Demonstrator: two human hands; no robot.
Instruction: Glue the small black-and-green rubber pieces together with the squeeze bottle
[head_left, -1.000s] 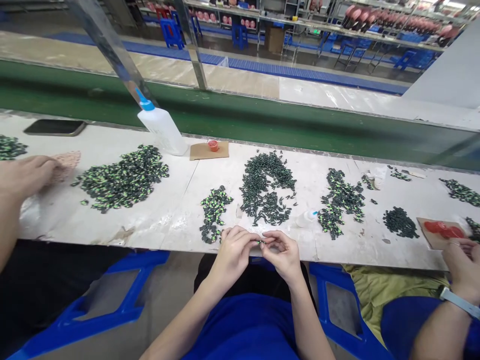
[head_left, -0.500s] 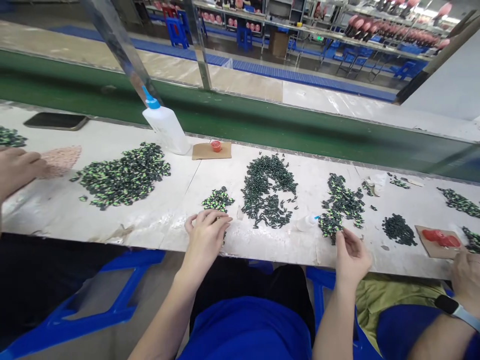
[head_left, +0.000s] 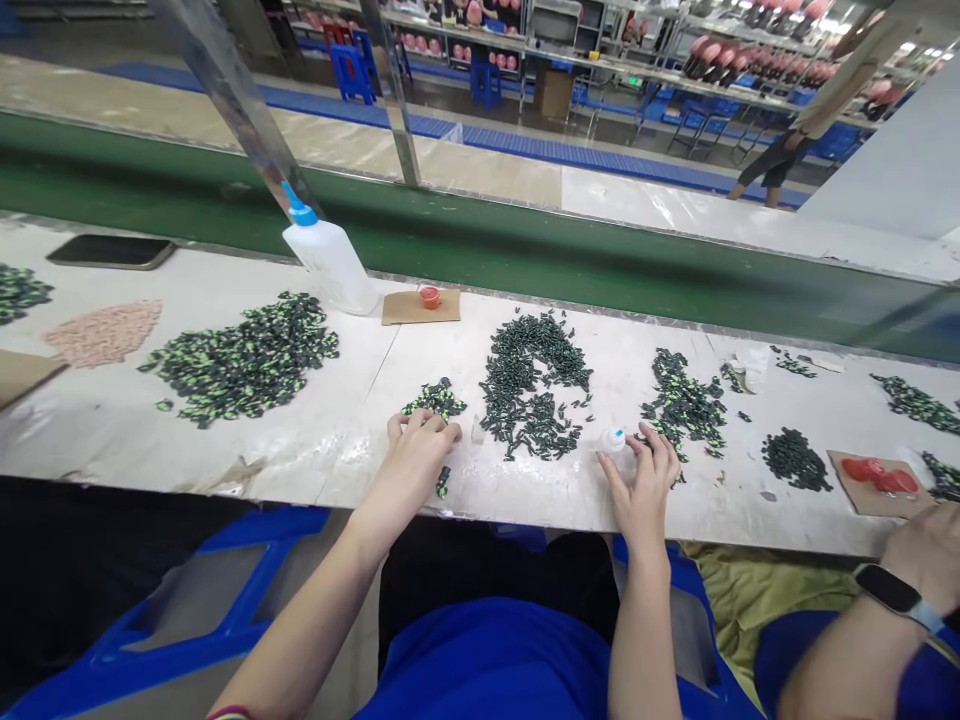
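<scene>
A: Seeing any trouble around the small bottle (head_left: pixel 613 437)?

B: Possibly risking a tip-over, by catching its cap off-centre. Holding the right hand (head_left: pixel 645 485) half open there, with thumb and fingertips apart around the bottle. Not managing to tell whether gripping or merely touching.

A: Standing near anything else?

B: Sitting on the table (head_left: pixel 555 500) between the dark pellets (head_left: pixel 517 375) and the right-hand pile (head_left: pixel 686 400), so perhaps risking wet pieces if leaking.

A: And doing what with the left hand (head_left: pixel 411 455)?

B: Curling its fingers over the small black-and-green pile (head_left: pixel 435 398). Hiding the fingertips, so not showing whether pinching anything. Possibly risking lost pieces, too: leaving a few strays (head_left: pixel 442 483) lying near the table's edge, within easy brushing of that wrist.
</scene>
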